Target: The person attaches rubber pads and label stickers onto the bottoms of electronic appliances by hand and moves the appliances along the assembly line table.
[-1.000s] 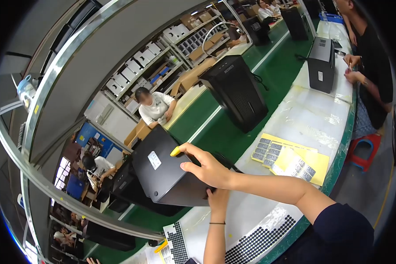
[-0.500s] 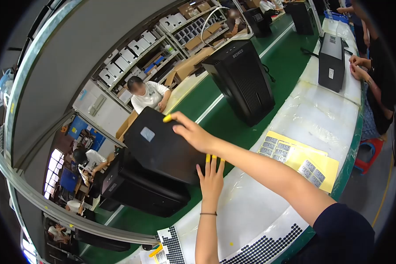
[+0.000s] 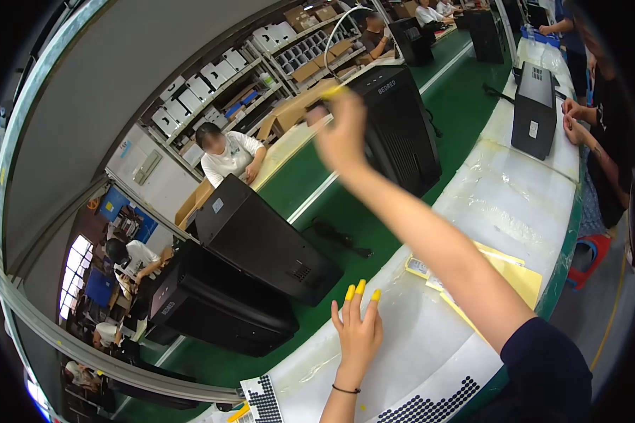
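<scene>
My right hand (image 3: 344, 134) is raised and blurred, reaching across the left side of a black tower case (image 3: 395, 120) marked BEDRED; its thumb and yellow-tipped finger are apart, holding nothing. My left hand (image 3: 358, 331) hovers over the white bench surface, fingers spread, with yellow finger cots on several fingertips and a dark band at the wrist. Beyond it, a black case (image 3: 261, 240) with a small pale label stands tilted in this view on the green belt (image 3: 310, 211). Next to that is another black BEDRED case (image 3: 219, 303). A black cord (image 3: 335, 235) lies on the belt.
Yellow label sheets (image 3: 511, 275) lie on the bench, partly behind my right forearm. Sheets of black dots (image 3: 430, 402) lie near the front edge. At right, a co-worker's hands (image 3: 575, 120) are beside another black case (image 3: 534, 116). A metal frame (image 3: 120, 352) crosses the left.
My right hand has left the labelled case and swung up and away toward the tower case. My left hand has come off the case. The labelled case has turned and shows its vented side.
</scene>
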A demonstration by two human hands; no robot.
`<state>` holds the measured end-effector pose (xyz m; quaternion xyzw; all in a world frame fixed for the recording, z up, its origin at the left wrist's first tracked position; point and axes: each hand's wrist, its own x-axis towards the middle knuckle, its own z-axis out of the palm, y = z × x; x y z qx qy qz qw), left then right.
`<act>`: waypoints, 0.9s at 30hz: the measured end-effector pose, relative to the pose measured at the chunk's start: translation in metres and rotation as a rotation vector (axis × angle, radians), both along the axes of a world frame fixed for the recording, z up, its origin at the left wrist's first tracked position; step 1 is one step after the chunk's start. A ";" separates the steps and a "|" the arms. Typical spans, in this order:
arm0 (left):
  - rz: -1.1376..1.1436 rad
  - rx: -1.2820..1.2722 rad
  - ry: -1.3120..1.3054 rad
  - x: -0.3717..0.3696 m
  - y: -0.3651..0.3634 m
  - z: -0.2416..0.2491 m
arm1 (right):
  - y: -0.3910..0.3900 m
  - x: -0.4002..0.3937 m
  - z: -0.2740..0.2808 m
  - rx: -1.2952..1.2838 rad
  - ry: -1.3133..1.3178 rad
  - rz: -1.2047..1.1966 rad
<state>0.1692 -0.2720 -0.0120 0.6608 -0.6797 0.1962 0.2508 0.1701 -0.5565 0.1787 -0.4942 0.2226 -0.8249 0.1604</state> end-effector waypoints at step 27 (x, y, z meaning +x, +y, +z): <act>-0.517 0.249 2.380 -0.051 -0.161 0.054 | 0.035 -0.237 -0.056 0.359 0.106 0.842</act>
